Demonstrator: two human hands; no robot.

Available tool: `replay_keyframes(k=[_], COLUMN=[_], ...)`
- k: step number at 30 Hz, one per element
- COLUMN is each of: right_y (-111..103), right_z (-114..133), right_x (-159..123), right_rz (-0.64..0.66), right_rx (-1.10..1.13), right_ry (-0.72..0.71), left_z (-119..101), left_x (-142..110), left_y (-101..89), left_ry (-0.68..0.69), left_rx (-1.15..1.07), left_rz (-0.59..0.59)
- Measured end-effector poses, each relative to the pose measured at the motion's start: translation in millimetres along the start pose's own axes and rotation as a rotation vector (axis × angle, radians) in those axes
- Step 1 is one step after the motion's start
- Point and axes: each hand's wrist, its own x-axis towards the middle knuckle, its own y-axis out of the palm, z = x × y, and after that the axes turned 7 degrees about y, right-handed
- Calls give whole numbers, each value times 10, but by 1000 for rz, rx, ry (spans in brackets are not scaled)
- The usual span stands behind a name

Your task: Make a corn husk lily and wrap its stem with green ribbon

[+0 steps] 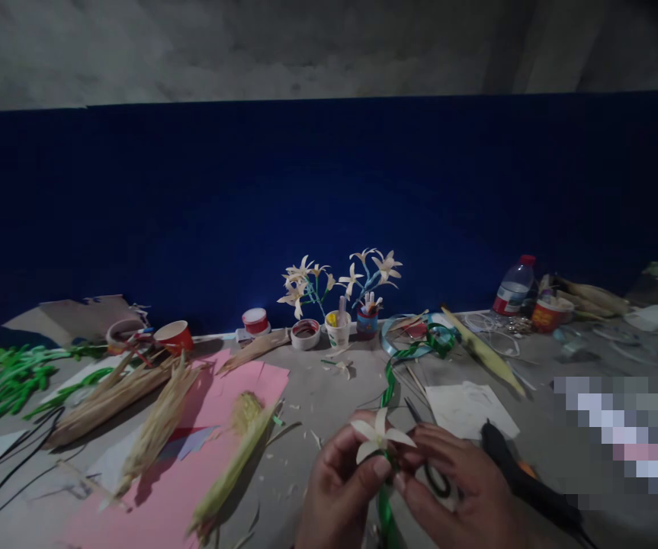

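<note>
A cream-coloured handmade flower (382, 437) with pointed petals, looking like corn husk, is held up at the front centre. My left hand (341, 484) pinches its base between thumb and fingers. From the right, my right hand (457, 488) closes its thumb and fingers on the same stem just under the petals. Green ribbon (386, 389) runs from the far side of the table to the flower, and more green hangs below the hands. Dark scissors (412, 412) show behind my right hand, partly hidden; I cannot tell whether the fingers touch them.
Corn husks (160, 427) and a husked ear (237, 457) lie left on pink paper (139, 503). Finished flowers (304, 282) stand at the back in a paper cup (338, 332). A black tool (523, 476), white paper (471, 408) and a bottle (513, 288) are right; green stems (2, 374) lie far left.
</note>
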Motion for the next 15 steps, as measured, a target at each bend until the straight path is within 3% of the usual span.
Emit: replay_keyframes(k=[4,9,15], right_y=[4,16,59], right_z=[34,40,37], right_x=[38,10,-43], right_rz=[-18,51,49], right_rx=[-69,-116,-101], right_ry=[-68,-48,0], left_z=[27,32,37], left_x=[-12,-21,-24], left_y=[-25,-31,21], left_ry=[51,107,33], left_rx=[48,101,-9], left_rz=[-34,-145,-197])
